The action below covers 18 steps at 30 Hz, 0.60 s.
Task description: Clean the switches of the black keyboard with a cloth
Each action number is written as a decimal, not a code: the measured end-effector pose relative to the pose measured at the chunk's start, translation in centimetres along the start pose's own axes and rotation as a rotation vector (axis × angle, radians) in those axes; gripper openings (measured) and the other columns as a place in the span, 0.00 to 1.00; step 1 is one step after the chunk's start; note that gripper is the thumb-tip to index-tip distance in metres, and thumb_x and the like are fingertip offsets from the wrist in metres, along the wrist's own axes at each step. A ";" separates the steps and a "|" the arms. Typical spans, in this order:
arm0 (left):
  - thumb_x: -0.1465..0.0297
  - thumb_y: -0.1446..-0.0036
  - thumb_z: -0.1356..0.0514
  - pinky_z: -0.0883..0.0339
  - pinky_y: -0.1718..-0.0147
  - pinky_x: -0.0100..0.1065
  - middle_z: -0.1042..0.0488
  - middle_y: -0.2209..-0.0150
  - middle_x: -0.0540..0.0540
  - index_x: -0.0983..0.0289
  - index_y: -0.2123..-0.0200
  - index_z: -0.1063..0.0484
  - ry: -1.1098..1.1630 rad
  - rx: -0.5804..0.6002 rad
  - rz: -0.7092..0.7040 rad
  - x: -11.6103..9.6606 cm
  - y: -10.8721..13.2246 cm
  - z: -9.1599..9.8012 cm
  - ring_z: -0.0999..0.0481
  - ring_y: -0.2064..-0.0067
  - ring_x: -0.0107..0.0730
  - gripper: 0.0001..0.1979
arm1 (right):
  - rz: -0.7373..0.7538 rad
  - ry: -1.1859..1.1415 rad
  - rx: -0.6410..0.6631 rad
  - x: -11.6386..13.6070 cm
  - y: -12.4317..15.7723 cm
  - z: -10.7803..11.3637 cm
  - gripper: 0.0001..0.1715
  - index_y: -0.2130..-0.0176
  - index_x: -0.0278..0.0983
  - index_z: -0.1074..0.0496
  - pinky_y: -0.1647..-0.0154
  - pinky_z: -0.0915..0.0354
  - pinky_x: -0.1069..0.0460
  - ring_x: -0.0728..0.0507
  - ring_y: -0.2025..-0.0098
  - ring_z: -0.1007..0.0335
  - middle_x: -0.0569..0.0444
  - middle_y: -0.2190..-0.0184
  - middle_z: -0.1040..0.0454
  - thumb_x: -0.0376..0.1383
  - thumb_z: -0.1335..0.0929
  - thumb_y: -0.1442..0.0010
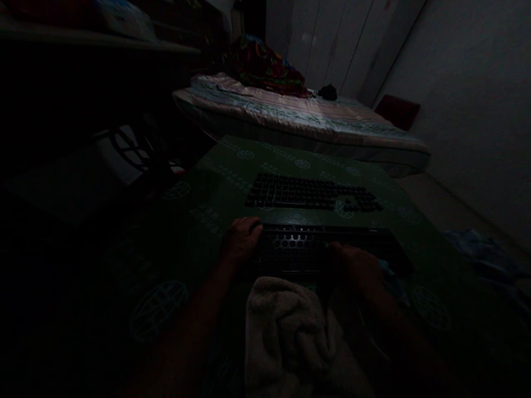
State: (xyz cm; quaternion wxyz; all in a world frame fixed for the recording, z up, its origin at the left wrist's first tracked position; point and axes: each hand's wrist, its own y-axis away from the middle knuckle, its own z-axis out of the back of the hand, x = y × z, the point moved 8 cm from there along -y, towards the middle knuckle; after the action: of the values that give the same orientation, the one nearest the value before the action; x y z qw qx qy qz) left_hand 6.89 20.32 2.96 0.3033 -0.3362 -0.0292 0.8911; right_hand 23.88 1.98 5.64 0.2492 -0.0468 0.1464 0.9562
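In dim light, a black keyboard base (290, 260) lies on a green table with its bare key positions showing. My left hand (243, 237) is closed round its left end, thumb and fingers at the upper corner. Over the middle right of the base, my right hand (359, 268) has its fingers pinched together, fingertips low over the key positions. What it holds is too dark to make out. Behind the base, loose black keycaps (290, 190) are laid out in keyboard order. A light, crumpled towel (286, 337) lies at the near side of the base.
The green table (207, 221) has white globe prints. Beside my right wrist is a bluish crumpled item (394, 282). A bed (332, 121) with a patterned blanket (265, 66) stands behind the table. A shelf (103, 38) is at upper left.
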 end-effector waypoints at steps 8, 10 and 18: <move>0.65 0.46 0.48 0.36 0.51 0.39 0.24 0.57 0.55 0.62 0.61 0.28 -0.001 -0.015 -0.002 0.0 0.0 0.0 0.29 0.54 0.38 0.14 | 0.016 0.020 0.003 0.4 0.1 -0.2 0.12 0.58 0.39 0.33 0.72 0.40 0.53 0.41 0.64 0.25 0.48 0.65 0.24 0.33 0.42 0.39; 0.65 0.46 0.48 0.36 0.51 0.39 0.24 0.57 0.56 0.63 0.60 0.28 -0.002 -0.018 -0.008 0.0 0.0 0.0 0.29 0.54 0.39 0.14 | 0.013 0.030 -0.016 0.4 0.1 -0.1 0.11 0.58 0.39 0.33 0.72 0.41 0.53 0.42 0.65 0.25 0.49 0.65 0.24 0.33 0.41 0.38; 0.65 0.46 0.48 0.36 0.51 0.39 0.24 0.57 0.56 0.63 0.61 0.28 -0.010 -0.017 -0.012 0.0 -0.1 -0.1 0.29 0.54 0.38 0.14 | 0.046 0.048 -0.027 0.5 0.4 0.0 0.13 0.55 0.40 0.34 0.73 0.43 0.54 0.44 0.66 0.25 0.48 0.63 0.25 0.34 0.42 0.37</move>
State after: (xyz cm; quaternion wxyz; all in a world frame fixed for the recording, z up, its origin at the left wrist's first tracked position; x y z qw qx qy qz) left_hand 6.94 20.38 2.91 0.3055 -0.3342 -0.0401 0.8907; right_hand 23.29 1.87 5.62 0.2232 -0.0696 0.1405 0.9621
